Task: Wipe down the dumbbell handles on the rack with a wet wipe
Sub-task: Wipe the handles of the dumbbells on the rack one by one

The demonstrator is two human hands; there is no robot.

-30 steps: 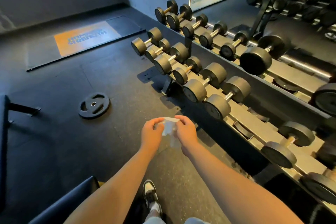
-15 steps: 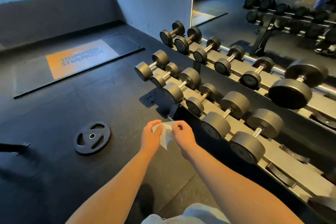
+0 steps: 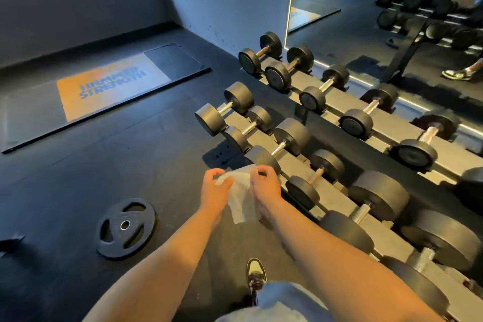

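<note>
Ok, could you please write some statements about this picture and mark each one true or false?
1. The left grip and the right grip both pinch the wipe. True.
2. The wipe is pressed on a handle. False: it hangs in the air, touching no dumbbell handle.
3. A weight plate lies flat on the floor. True.
4. The mat is green. False: the floor mat shows orange and grey.

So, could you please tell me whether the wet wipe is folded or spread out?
Partly spread: the left hand and right hand pinch the top of the wet wipe, which hangs creased below.
</note>
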